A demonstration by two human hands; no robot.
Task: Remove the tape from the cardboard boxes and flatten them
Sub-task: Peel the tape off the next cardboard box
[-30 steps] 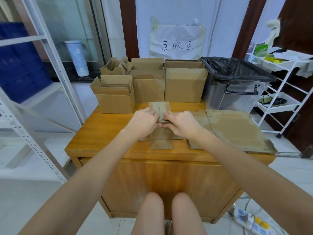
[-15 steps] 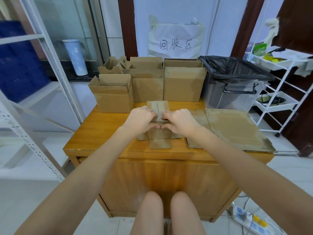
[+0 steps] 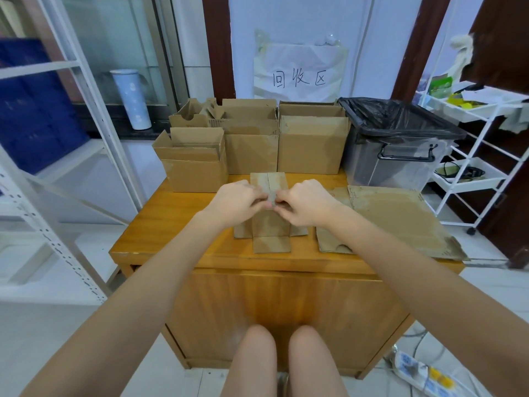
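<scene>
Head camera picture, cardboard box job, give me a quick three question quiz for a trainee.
1. True or false: both hands pinch at the middle seam of the small box.
2. Which hand is nearer the bin: A left hand, B right hand?
3. Fill in: the flattened cardboard lies on the ____.

Key: 1 true; 2 B; 3 table.
</scene>
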